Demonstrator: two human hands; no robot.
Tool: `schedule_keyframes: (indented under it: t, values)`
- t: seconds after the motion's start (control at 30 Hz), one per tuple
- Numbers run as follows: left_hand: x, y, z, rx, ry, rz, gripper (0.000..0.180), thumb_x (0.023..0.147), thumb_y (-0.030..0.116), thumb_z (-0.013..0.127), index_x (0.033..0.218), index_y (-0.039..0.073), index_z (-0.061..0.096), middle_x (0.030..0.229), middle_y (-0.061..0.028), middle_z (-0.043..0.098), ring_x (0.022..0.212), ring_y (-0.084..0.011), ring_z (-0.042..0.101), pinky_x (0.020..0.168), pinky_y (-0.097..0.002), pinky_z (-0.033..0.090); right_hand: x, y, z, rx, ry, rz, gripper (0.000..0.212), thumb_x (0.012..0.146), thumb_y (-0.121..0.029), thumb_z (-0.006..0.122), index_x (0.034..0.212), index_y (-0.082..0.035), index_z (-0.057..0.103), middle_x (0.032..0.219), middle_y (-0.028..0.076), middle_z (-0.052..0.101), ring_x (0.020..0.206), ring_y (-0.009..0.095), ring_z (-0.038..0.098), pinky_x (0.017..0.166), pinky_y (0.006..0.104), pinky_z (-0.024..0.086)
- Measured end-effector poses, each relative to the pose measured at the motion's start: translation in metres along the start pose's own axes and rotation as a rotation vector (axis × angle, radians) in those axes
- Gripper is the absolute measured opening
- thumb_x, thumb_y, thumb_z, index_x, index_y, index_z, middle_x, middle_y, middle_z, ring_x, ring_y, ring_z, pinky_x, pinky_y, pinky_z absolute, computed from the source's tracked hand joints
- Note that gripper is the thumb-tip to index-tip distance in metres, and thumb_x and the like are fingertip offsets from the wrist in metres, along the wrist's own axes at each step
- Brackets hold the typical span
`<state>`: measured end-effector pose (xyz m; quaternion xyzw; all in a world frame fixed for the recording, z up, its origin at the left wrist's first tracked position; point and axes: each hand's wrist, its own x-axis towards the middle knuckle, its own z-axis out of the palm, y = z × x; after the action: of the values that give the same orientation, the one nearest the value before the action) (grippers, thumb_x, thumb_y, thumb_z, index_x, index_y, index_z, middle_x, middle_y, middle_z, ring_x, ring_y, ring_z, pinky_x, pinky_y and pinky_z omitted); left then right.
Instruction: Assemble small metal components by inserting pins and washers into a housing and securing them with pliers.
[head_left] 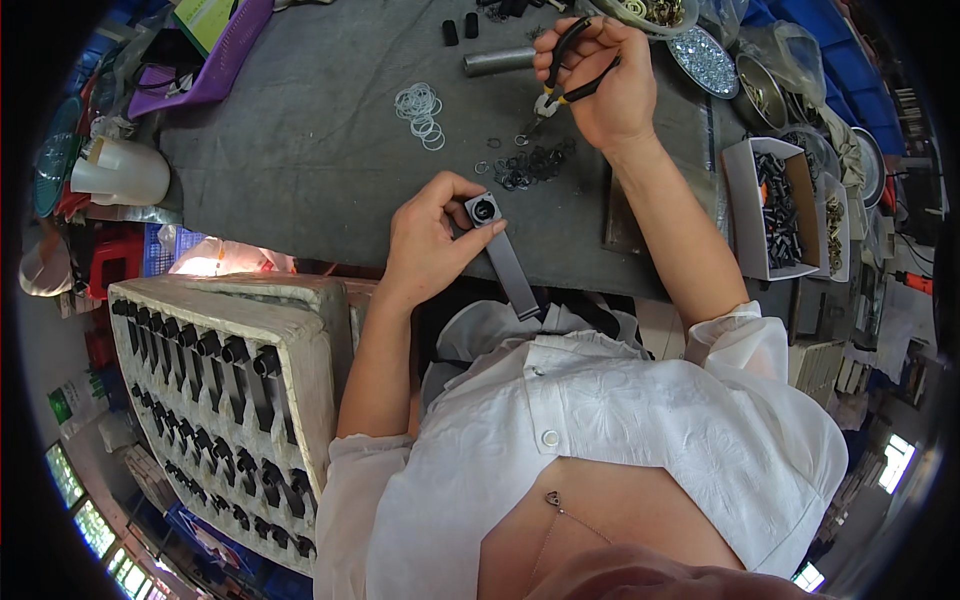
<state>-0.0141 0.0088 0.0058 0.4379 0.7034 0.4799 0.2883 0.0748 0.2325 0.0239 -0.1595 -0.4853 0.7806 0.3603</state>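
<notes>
Left hand (pixel 425 235) closed round one grey part (pixel 506 262), over the bench's (pixel 300 150) near edge; my right hand (pixel 622 88) wraps one pair of pliers (pixel 545 104), handles spread. One small ring (pixel 521 140) at the tips, can't tell if gripped. Likely ring pickup; next needs steady lining-up with the bore (pixel 485 210). Two black cylinders (pixel 471 26); black rings (pixel 530 167) too heaped to count.

A: How bright is it?
B: Moderately bright, with soft daylight. The grey tabletop (pixel 330 160) looks matte, its shadows faint.
A: Any glare?
B: Yes. Well beyond the tabletop's near left corner, windows (pixel 95 528) look washed out; on the opposite side, a small window (pixel 897 463) is plain white. A glowing patch (pixel 212 258) lies just below that left corner. Glints dot a round tray (pixel 703 62) by the far right corner.
A: Sharp?
B: Mostly, mid-tabletop. Toward the black fisheye rim, lines bow and details soften.
</notes>
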Motion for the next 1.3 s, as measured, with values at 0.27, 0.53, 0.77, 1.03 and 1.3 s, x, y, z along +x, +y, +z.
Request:
schedule_keyframes:
  t: [0.27, 0.53, 0.77, 1.03, 1.3]
  values:
    - [0.014, 0.006, -0.004, 0.02, -0.069, 0.02, 0.042, 0.066, 0.009, 0.074, 0.106, 0.005, 0.061, 0.077, -0.0051, 0.055, 0.06, -0.0132, 0.052, 0.058, -0.0267, 0.042, -0.001, 0.008, 0.007, 0.077, -0.005, -0.045, 0.046, 0.091, -0.036, 0.028, 0.099, 0.001, 0.054, 0.091, 0.018, 0.062, 0.082, 0.026, 0.059, 0.079, 0.0381, 0.047]
    - [0.052, 0.018, -0.012, 0.295, -0.336, 0.065, 0.054, 0.07, 0.013, 0.069, 0.121, 0.003, 0.055, 0.096, -0.0127, 0.058, 0.081, -0.0236, 0.058, 0.075, -0.0321, 0.046, -0.004, 0.008, 0.021, 0.04, 0.05, -0.061, 0.045, 0.091, -0.035, 0.029, 0.099, 0.002, 0.054, 0.091, 0.018, 0.062, 0.081, 0.027, 0.059, 0.078, 0.0381, 0.047]
    - [0.069, 0.028, -0.008, 0.518, -0.519, 0.072, 0.063, 0.069, 0.014, 0.067, 0.127, 0.001, 0.049, 0.113, -0.0188, 0.057, 0.097, -0.0297, 0.058, 0.085, -0.0324, 0.045, -0.006, 0.005, 0.017, 0.063, 0.04, -0.06, 0.045, 0.092, -0.033, 0.028, 0.099, 0.003, 0.054, 0.09, 0.018, 0.062, 0.08, 0.026, 0.059, 0.076, 0.0378, 0.047]
    - [0.07, 0.034, -0.01, 0.497, -0.556, 0.008, 0.063, 0.069, 0.014, 0.068, 0.129, 0.001, 0.049, 0.109, -0.0184, 0.057, 0.085, -0.0273, 0.057, 0.08, -0.0328, 0.045, -0.005, 0.004, 0.013, 0.072, -0.086, -0.017, 0.044, 0.092, -0.032, 0.029, 0.098, 0.003, 0.054, 0.088, 0.018, 0.062, 0.077, 0.025, 0.059, 0.075, 0.0378, 0.047]
    - [0.063, 0.026, -0.011, 0.448, -0.492, 0.063, 0.06, 0.068, 0.017, 0.063, 0.124, -0.001, 0.053, 0.095, -0.0178, 0.059, 0.091, -0.0309, 0.059, 0.081, -0.037, 0.045, -0.005, -0.002, 0.03, 0.073, -0.008, -0.009, 0.042, 0.092, -0.031, 0.037, 0.087, 0.005, 0.057, 0.076, 0.016, 0.063, 0.064, 0.022, 0.062, 0.061, 0.0302, 0.05]
